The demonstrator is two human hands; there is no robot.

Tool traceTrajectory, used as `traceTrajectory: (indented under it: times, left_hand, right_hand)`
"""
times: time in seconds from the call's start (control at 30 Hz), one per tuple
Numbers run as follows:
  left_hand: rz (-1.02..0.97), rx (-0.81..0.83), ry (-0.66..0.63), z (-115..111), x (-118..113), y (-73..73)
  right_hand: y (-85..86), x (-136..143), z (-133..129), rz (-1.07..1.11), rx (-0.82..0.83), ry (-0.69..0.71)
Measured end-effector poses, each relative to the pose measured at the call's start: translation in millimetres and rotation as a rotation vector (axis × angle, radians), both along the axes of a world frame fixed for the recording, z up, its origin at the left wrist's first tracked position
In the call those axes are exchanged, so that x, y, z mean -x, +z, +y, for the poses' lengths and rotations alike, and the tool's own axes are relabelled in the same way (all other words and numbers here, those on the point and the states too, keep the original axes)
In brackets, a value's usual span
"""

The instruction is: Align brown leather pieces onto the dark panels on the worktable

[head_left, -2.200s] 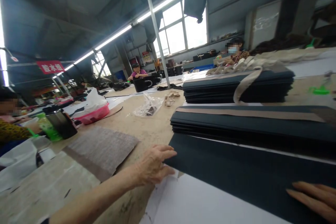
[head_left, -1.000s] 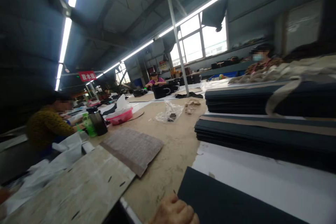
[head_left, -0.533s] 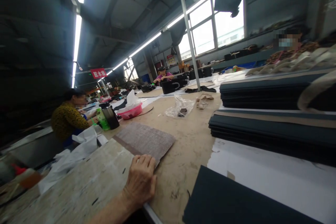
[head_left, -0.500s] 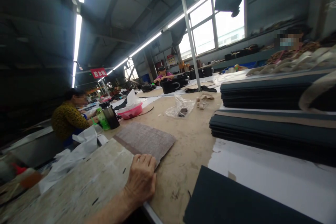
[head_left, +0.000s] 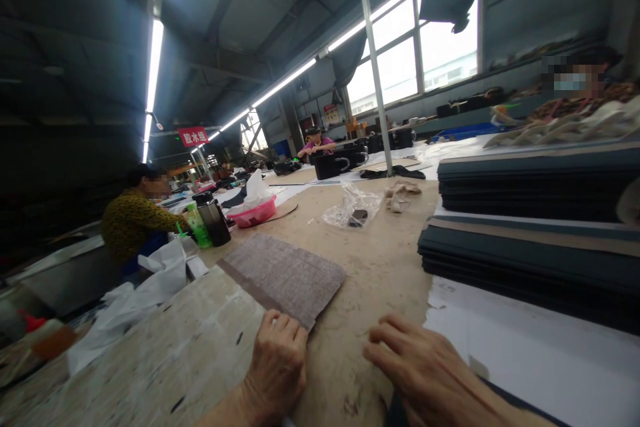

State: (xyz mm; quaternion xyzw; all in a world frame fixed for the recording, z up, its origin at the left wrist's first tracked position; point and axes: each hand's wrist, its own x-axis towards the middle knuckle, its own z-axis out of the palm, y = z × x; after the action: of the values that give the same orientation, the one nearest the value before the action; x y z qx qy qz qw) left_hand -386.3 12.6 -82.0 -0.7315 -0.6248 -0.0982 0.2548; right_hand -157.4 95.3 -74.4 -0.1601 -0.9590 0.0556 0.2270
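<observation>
Right hand [head_left: 425, 373] has entered, fingers spread, hiding the dark sheet; left hand [head_left: 277, 367] flat.

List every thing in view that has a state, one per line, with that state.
left hand: empty, fingers curled, resting on the worn board at the table edge
right hand: empty, fingers spread, palm down on the table
grey woven rectangular mat: flat, beside the left hand
dark flat sheets: stacked
clear plastic bag: crumpled
dark lidded tumbler: upright, lid on

Rough woven mat [head_left: 285, 277]; matt, likely paper, sheets [head_left: 525, 257].
</observation>
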Motion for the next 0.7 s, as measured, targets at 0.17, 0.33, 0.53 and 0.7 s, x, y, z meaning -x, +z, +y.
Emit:
traceTrajectory:
  times: [0.17,0.33,0.53,0.7]
  left_hand:
    - [0.011,-0.036,-0.069,2.1,4.6,-3.5]
    - [-0.031,-0.050,-0.120,0.7,7.6,1.8]
    - [-0.402,-0.174,-0.062,-9.2,25.8,22.9]
    - [-0.978,-0.388,0.381,-41.0,84.3,77.8]
  right_hand:
    - [18.2,85.4,30.3,-0.050,0.032,0.009]
    - [7.8,108.0,38.3,-0.104,0.047,0.028]
    - [6.5,108.4,37.1,-0.145,0.045,0.006]
    - [9.6,109.6,31.7,-0.177,0.008,0.026]
